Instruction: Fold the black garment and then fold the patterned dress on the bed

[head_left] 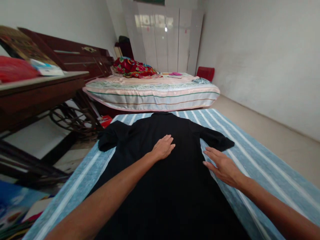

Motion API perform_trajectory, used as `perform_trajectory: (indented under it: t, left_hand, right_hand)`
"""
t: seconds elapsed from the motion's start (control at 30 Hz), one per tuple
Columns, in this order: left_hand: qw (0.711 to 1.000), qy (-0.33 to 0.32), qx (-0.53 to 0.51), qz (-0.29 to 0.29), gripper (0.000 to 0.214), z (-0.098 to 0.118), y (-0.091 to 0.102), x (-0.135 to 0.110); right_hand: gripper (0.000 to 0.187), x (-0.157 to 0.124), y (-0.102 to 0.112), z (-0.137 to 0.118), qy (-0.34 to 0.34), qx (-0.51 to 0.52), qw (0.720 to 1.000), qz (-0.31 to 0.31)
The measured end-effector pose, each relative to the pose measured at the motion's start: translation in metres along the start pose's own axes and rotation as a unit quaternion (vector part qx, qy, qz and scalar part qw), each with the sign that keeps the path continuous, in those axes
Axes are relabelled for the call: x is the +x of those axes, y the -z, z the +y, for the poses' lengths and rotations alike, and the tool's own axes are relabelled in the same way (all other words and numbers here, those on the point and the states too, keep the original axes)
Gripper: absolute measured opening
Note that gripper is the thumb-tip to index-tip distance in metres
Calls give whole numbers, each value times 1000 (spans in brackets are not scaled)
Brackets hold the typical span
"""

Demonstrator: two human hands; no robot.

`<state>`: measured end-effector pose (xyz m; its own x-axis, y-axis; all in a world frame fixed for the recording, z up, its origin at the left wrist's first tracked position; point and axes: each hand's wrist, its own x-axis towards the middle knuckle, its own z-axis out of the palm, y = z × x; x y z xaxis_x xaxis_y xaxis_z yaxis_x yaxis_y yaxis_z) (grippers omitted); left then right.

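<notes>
A black collared shirt (175,180) lies spread out on a blue and white striped sheet (250,160), its collar at the far end. Its left sleeve (108,135) is bunched, while the right sleeve (217,138) stretches out to the side. My left hand (163,147) rests flat on the upper middle of the shirt, fingers extended. Beside the shirt's right edge, below the right sleeve, is my right hand (222,166); its fingers are stretched out and the thumb is apart. Neither hand grips anything. The shirt's near end runs out of view.
Beyond the sheet stands a bed (155,95) with a red floral quilt (135,67). A wooden table (42,88) with a spoked wheel (72,117) beneath is at the left. A white wardrobe (162,40) fills the back. At the far right sits a red box-like thing (205,73).
</notes>
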<state>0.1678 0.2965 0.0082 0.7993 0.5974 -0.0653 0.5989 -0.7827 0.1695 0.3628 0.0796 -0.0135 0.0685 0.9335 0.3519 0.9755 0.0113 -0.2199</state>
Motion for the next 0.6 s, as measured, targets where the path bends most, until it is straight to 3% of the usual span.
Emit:
perform_trajectory:
  t: [0.13, 0.33, 0.47, 0.6]
  left_hand:
    - [1000, 14, -1, -3, 52, 12, -4, -58]
    - [998, 54, -7, -23, 67, 31, -21, -128]
    - [996, 78, -12, -31, 75, 40, -35, -152]
    - [996, 80, -9, -34, 75, 42, -41, -159]
  right_hand:
    - [50, -48, 3, -43, -3, 35, 999, -29]
    - [60, -65, -6, -91, -26, 1, 997, -78]
    - [66, -70, -19, -101, -27, -27, 996, -85]
    - [69, -78, -34, -97, -52, -43, 993, -92]
